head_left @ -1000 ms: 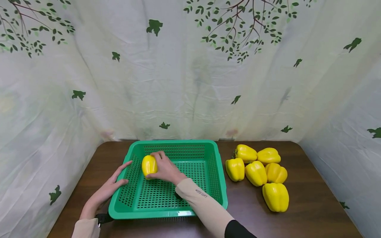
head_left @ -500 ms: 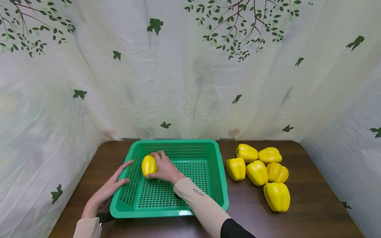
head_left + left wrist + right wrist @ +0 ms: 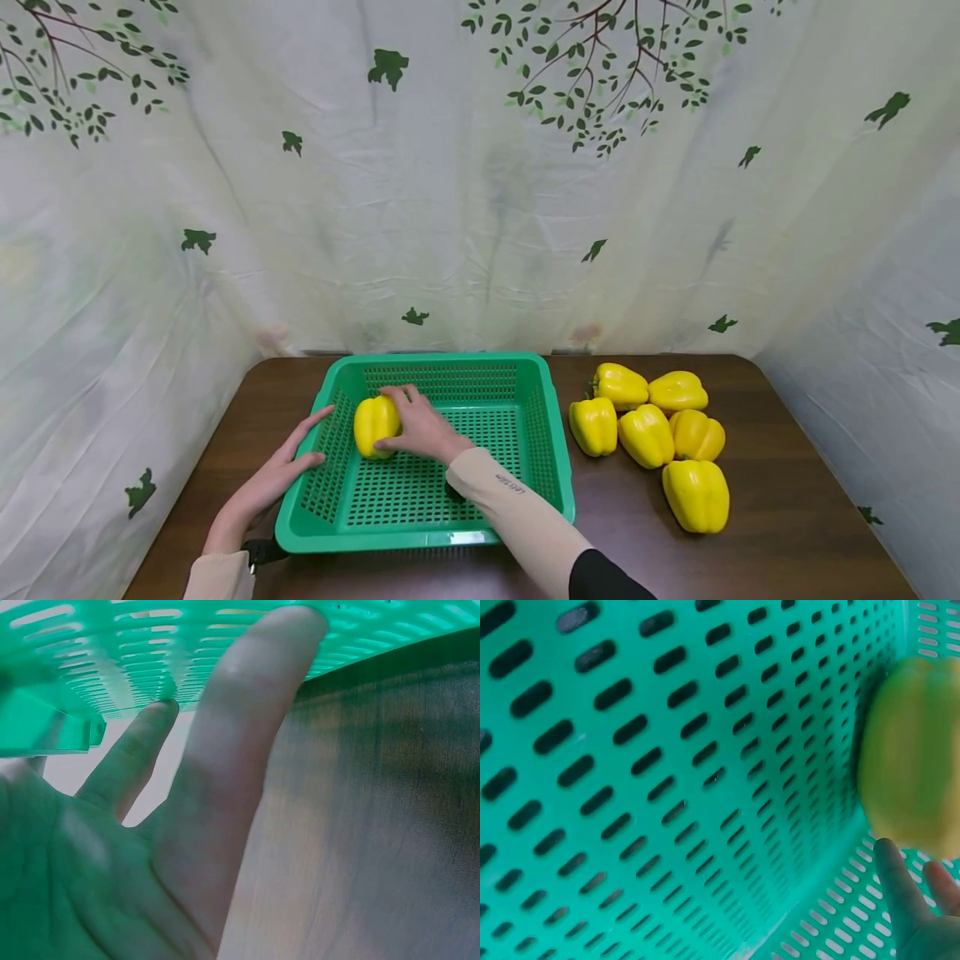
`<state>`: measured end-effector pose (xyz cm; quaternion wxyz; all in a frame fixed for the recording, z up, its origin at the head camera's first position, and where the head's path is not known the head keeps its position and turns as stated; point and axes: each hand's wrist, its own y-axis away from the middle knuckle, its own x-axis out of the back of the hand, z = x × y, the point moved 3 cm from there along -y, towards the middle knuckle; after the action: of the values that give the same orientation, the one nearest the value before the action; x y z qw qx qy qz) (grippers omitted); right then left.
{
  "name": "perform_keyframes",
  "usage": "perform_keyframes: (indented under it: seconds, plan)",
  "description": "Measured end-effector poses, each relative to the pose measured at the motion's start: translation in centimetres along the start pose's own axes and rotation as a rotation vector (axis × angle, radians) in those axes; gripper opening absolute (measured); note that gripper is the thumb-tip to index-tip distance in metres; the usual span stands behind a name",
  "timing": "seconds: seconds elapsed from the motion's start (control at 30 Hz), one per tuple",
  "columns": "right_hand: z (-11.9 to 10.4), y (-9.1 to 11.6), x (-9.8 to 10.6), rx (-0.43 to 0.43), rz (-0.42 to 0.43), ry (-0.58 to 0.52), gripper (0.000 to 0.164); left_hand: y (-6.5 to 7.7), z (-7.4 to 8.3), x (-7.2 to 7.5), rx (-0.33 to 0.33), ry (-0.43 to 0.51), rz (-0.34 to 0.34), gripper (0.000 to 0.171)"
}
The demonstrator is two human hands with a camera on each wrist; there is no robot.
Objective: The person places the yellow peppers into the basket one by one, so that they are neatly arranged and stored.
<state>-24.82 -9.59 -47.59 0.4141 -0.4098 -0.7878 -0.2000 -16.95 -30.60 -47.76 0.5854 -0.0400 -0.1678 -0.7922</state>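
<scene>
A yellow bell pepper (image 3: 371,428) sits in the left part of a green perforated plastic basket (image 3: 360,542). My right hand (image 3: 426,432) reaches into the basket from the right, its fingers and thumb spread close beside the pepper. In the right wrist view, fingertips (image 3: 887,849) lie right at the lower edge of the pepper (image 3: 915,761), not curled round it. Outside the basket, my left hand (image 3: 266,483) rests at the left rim with extended fingers. Close up in the left wrist view, a finger (image 3: 240,735) presses against the slotted green wall (image 3: 360,630).
Several yellow bell peppers (image 3: 647,437) lie grouped on the dark brown table (image 3: 795,517) to the right of the basket. The nearest single pepper (image 3: 696,497) lies at the group's front. A pale leaf-patterned curtain (image 3: 480,208) closes off the back and sides.
The pepper in the basket has shifted slightly left and toward me. My right fingers have loosened from it and spread. The left hand stays at the rim.
</scene>
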Motion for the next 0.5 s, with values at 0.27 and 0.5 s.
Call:
perform_keyframes:
  seconds: [0.27, 0.5]
  plan:
    - [0.2, 1.0, 1.3, 0.007, -0.038, -0.024, 0.075, 0.1, 0.2, -0.1, 0.006, 0.011, 0.004, 0.064]
    - [0.5, 1.5, 2.4, 0.023, -0.048, -0.061, 0.074, 0.0, 0.2, 0.0, 0.01, 0.015, 0.007, 0.064]
